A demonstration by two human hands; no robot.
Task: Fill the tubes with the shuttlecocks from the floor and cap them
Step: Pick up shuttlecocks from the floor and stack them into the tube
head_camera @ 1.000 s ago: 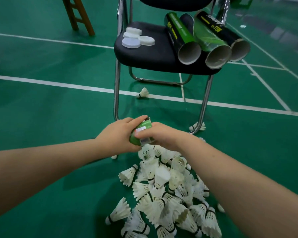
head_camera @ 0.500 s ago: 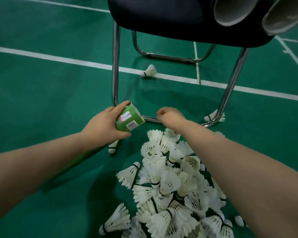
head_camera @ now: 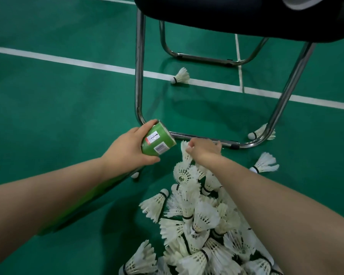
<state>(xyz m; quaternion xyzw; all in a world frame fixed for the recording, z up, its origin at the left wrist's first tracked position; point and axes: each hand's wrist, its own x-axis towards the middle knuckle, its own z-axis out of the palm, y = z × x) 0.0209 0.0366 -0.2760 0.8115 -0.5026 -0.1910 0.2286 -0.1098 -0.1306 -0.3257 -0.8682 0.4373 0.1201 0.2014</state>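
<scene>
1. Tube (head_camera: 157, 140): green, with a white label and a barcode near its far end. It is held off the floor and slanted, its far end pointing toward the chair frame and its length running back under the left forearm. Whether the far end is open cannot be told.
2. Left hand (head_camera: 127, 149): grasping the tube near its far end, thumb over the top and fingers curled beneath.
3. Right hand (head_camera: 204, 150): clenched around the feathers of a shuttlecock (head_camera: 186, 153) at the far end of the pile, just beside the tube's end.
4. Pile of shuttlecocks (head_camera: 199, 219): white feathers, dark-banded corks, heaped on the floor (head_camera: 68, 106) between the two forearms and reaching the lower edge of the view.
5. Stray shuttlecocks on the floor: one on the white court line under the chair (head_camera: 181, 76), one against the chair's right leg (head_camera: 260, 132), one to the right of the pile (head_camera: 265, 162), and a cork showing beneath the left wrist (head_camera: 135, 175).
6. Chair (head_camera: 139, 76): chrome tube frame and dark seat, standing just beyond both hands.
7. White court line (head_camera: 68, 60): crosses the green floor from the left, passing under the chair.
</scene>
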